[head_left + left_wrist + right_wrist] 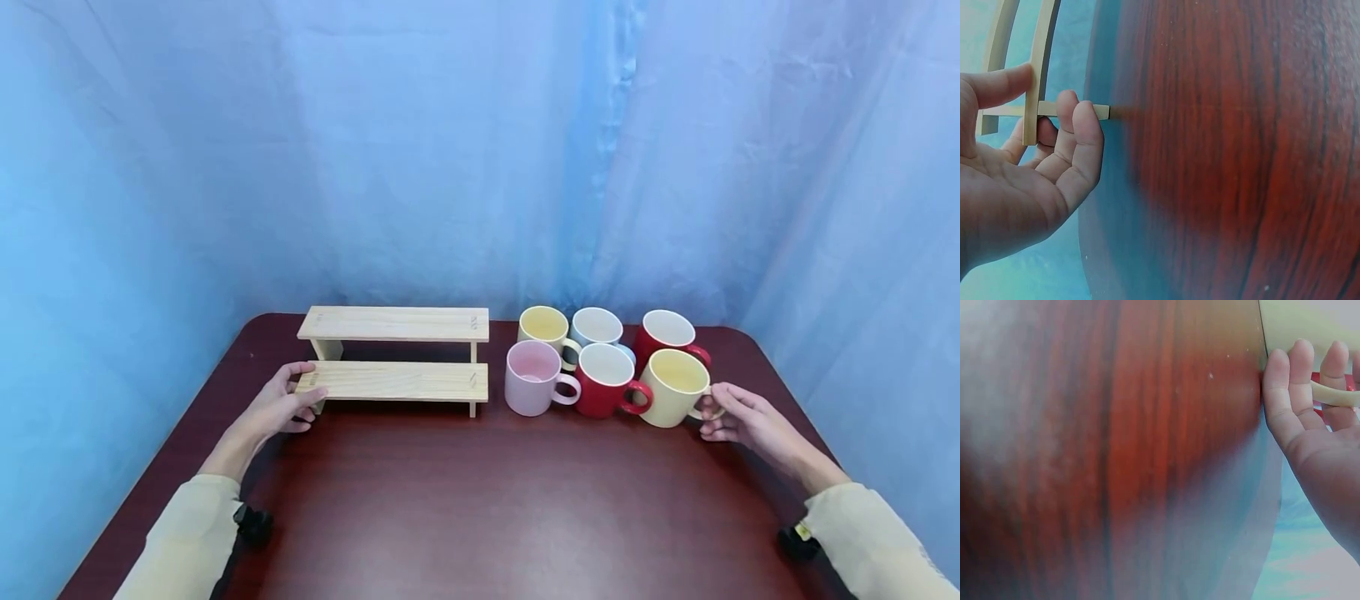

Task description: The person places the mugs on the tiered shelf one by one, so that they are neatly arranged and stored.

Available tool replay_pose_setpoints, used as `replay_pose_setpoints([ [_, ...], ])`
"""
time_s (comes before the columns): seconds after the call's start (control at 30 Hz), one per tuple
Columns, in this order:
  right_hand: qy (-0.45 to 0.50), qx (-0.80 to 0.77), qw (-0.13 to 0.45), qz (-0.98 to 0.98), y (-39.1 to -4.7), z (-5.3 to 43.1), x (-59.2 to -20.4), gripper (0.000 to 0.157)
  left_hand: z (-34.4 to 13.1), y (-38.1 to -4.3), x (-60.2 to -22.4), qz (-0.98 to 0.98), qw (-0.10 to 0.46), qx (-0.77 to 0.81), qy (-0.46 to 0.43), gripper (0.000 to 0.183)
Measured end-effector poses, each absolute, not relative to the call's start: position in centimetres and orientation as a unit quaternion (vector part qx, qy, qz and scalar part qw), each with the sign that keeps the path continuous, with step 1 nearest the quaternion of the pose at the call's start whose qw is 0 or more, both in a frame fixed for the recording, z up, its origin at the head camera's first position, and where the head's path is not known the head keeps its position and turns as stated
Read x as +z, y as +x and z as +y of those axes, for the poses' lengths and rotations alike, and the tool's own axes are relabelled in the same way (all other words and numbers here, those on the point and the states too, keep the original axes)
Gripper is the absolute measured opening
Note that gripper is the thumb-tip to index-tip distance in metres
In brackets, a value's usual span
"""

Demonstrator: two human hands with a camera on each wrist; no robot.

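Observation:
A two-tier wooden shelf rack [393,380] stands at the left of the table's far side. My left hand [273,408] pinches the left end of its lower board, thumb on top and other fingers below; the left wrist view shows the fingers around the board's end [1032,103] by a leg. At the far right, my right hand [753,423] holds the handle of the front yellow mug [667,398], which stands upright on the table. In the right wrist view its pale handle [1335,395] passes between the fingers; the thumb is out of sight there.
Left of the held mug are a red mug [597,396] and a pink mug [528,396]. Behind them stand another yellow mug [543,325], a light blue mug [596,325] and a second red mug [663,329]. Blue curtains [450,167] hang around the dark red-brown table [510,500].

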State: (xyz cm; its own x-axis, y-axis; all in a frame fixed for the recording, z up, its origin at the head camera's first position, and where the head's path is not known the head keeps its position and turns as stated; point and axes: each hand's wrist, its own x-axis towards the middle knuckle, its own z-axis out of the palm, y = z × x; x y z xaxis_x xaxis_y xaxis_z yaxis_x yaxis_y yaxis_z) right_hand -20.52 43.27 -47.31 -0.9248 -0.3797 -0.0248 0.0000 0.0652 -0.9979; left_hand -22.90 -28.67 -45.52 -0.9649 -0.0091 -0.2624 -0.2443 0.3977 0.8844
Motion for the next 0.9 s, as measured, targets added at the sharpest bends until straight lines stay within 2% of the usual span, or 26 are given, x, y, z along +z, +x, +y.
replay_pose_setpoints([
  [0.27, -0.136, -0.669, 0.148, 0.716, -20.1, 43.4, -47.6, 0.028, -28.9, -23.0, -45.3, 0.828, 0.122, 0.542, -0.075, 0.076],
  [0.53, -0.183, -0.67, 0.133, 0.707, -20.5, 43.0, -47.6, 0.032, -29.1, -22.6, -45.7, 0.819, 0.125, 0.555, -0.078, 0.078],
  [0.9, -0.208, -0.682, 0.161, 0.683, -20.2, 42.2, -46.9, 0.029, -29.4, -22.8, -45.6, 0.822, 0.133, 0.548, -0.079, 0.08],
])
